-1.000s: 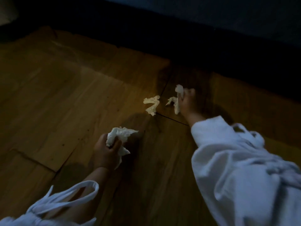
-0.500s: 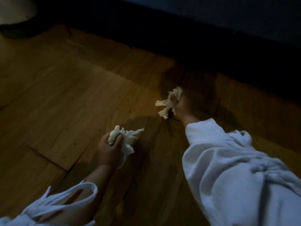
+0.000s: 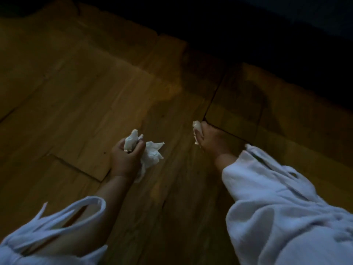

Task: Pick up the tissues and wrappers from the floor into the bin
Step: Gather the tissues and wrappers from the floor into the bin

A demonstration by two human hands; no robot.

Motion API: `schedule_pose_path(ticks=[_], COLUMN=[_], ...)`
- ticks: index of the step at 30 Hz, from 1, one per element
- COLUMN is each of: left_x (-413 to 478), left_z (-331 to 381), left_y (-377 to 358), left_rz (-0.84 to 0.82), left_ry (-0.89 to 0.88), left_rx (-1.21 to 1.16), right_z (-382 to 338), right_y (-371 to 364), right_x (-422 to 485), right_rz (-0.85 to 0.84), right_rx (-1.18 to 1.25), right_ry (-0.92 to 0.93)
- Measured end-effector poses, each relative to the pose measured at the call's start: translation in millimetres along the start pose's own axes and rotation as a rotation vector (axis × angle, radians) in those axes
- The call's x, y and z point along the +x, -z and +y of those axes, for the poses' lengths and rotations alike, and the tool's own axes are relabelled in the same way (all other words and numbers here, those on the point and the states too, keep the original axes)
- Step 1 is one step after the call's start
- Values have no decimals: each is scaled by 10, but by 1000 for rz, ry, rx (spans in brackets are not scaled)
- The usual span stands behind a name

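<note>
My left hand is closed around a crumpled white tissue that sticks out above my fingers and to the right of them. My right hand is closed on a smaller, yellowish crumpled tissue, of which only the part at my fingertips shows. Both hands hover low over the wooden floor. No loose tissue or wrapper lies on the visible floor. No bin is in view.
The scene is dim. White robe sleeves cover my forearms. A dark strip runs along the far side of the floor at the top and right. Plank seams cross the floor.
My right hand gathered the two yellowish tissues off the floor into its fist and drew back toward me. My left hand kept hold of its white tissue.
</note>
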State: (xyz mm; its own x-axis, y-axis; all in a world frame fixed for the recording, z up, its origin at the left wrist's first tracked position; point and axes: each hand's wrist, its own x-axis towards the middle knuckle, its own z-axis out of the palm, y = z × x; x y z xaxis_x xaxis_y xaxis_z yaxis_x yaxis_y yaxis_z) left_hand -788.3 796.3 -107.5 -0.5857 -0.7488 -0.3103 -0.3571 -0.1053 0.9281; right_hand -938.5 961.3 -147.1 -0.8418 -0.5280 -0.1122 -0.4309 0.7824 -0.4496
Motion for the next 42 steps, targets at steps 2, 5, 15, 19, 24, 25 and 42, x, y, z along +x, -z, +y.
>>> schedule_pose_path(ticks=[2,5,15,19,24,25,42], left_x=[-173,-497,-1700,-2235,-2637,-2661,-1423], left_z=[219,717,3551,4706,5560,5663,6486], left_y=[128,291,916,1373,1946,2034,1931], left_rz=[42,51,-74,-144,-259,-279,-363], left_ry=[12,23,-7,-98,-165,-186,-114], left_rx=[26,18,-62,-29,-27,-13,26], right_z=[-211,-602,-2344,-3172,-3969,-4089,-4480], right_y=[198,641,3301,4353,5134,5222,5725], right_x=[-217,-504,-1358,-1769,-2091,-2118,-856], right_rz=[-7,-16,69,117,208,223,195], right_rx=[98,250,605,678,776,794,897], right_ry=[-41,-98,-250,-269,-295,-291,-300])
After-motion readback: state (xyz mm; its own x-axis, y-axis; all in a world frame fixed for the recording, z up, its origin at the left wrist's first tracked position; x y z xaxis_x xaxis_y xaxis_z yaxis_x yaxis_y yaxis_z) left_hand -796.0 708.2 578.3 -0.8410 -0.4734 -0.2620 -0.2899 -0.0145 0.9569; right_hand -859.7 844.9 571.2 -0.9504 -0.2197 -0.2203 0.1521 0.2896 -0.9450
